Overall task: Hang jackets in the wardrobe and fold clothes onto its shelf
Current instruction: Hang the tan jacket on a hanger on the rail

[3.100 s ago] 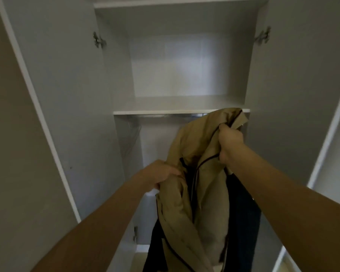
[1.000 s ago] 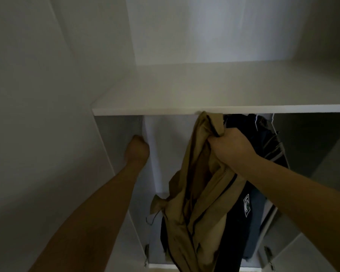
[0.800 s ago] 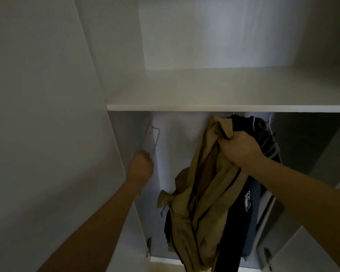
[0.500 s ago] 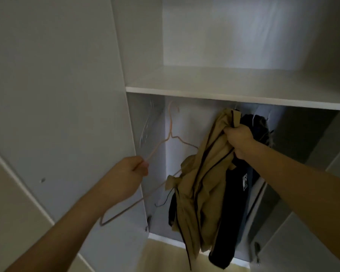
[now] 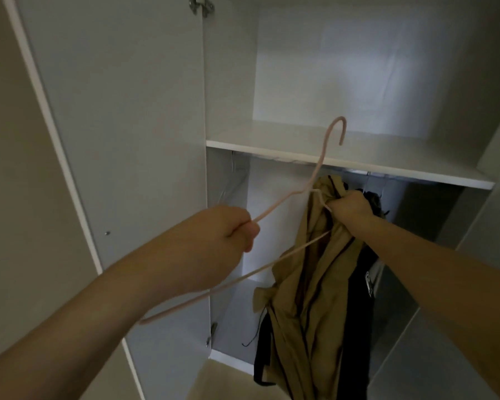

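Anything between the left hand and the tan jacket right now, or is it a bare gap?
In the head view, only the pink wire hanger spans it: the left hand grips one arm and its far end reaches the tan jacket bunched in the right hand.

One pink wire hanger (image 5: 298, 194) and one tan jacket (image 5: 315, 284) are gripped in two hands; one dark garment (image 5: 358, 313) hangs behind the right fingers; one shelf (image 5: 272, 145) sits above.

Left arm: bare, reaching up from the low left.
Left hand (image 5: 231, 229): fist curled round the pink hanger (image 5: 298, 192).
Right arm: bare, stretched up from the low right.
Right hand (image 5: 351, 207): just right of the hanger, gripping bunched tan jacket (image 5: 309, 298).
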Demonstrator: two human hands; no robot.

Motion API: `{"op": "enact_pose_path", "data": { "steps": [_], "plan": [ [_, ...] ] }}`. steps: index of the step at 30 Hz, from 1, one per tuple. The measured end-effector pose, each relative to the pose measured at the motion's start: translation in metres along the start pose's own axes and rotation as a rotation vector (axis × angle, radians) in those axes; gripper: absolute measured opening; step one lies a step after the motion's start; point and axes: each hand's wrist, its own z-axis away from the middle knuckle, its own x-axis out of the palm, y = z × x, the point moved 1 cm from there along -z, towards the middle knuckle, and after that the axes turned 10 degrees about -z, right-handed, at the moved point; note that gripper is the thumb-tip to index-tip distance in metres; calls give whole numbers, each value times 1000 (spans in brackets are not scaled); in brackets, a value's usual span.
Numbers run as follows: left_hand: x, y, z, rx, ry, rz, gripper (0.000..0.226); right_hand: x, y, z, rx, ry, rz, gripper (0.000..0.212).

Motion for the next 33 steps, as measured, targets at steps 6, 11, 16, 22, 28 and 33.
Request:
{"op": "enact_pose_path", "data": {
  "steps": [6,11,16,22,28,33],
  "plan": [
    [60,-20,-39,17,-21,116,34,-9,-40,57,-18,-151,-413,14],
    [81,-32,-47,177,172,241,32,-51,-58,83,-406,-146,-65,25],
    [79,-25,-63,317,335,8,28,-72,-60,86,-481,-309,153,21],
    [150,-26,-28,2,994,12,39,-79,-63,75,-598,74,191,29],
    [251,-26,-27,-415,-281,1068,76,-97,-66,82,-599,73,22,29],
    [253,-52,-49,-503,-403,886,151,-118,-60,95,-567,103,-107,19]
  ]
}}
